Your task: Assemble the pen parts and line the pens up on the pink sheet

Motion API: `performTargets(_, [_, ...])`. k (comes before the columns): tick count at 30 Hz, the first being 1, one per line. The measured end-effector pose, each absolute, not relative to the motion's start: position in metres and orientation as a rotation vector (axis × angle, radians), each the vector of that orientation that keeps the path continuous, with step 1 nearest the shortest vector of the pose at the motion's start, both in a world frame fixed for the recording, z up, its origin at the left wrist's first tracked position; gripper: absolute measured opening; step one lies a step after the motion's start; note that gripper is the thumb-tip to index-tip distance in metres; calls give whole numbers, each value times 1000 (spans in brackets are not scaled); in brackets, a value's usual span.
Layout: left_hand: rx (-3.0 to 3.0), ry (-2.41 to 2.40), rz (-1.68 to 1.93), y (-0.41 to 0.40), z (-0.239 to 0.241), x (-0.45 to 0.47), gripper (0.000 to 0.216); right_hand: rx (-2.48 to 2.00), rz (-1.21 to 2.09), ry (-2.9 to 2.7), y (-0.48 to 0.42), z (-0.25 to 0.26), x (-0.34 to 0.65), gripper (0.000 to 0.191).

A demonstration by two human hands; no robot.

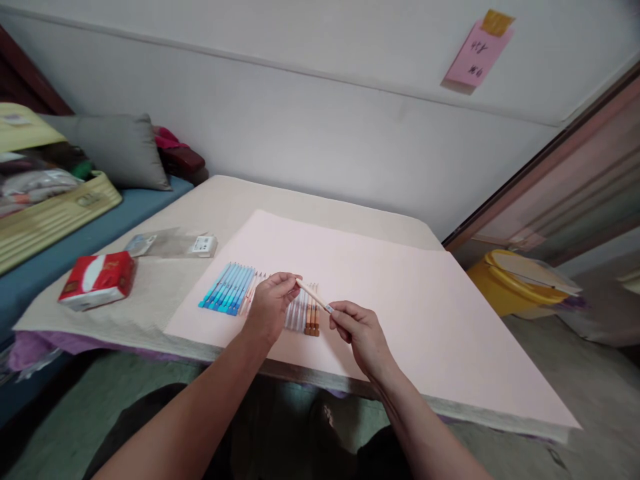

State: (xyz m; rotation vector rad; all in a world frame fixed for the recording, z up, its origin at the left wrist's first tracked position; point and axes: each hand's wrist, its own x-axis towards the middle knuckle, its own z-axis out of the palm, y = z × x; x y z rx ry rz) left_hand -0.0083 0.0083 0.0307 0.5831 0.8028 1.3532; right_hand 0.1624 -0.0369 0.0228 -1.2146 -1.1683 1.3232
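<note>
A slim pale-beige pen [314, 295] slants between my two hands above the table. My left hand [273, 303] pinches its upper left end, while the fingers of my right hand [357, 327] are closed on its lower right end. Beneath them, pens lie side by side in a row on a pale pink sheet [400, 300]. Several blue pens [227, 288] form the left part of the row. Pinkish pens [247, 293] come after them, partly hidden by my left hand. Further right are whitish clear pens [296, 313] and brown-orange pens [313, 317].
A red tissue pack [97, 280] and a clear plastic package [173, 244] lie on the table's left side. Beyond the table are a yellow basket [60, 207], a grey cushion [120, 150] and, at right, a yellow bucket [515, 283]. A wall [320, 133] stands behind.
</note>
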Motion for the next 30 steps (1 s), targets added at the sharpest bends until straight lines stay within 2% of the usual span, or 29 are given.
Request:
performTargets(14, [516,779,1341,10,30,-9,13,-1206,1331,-1131,-35,21,162,18])
performTargets(30, [346,691,1200,13,22,-11,4,-1236,1337,-1146,-35,23,162,19])
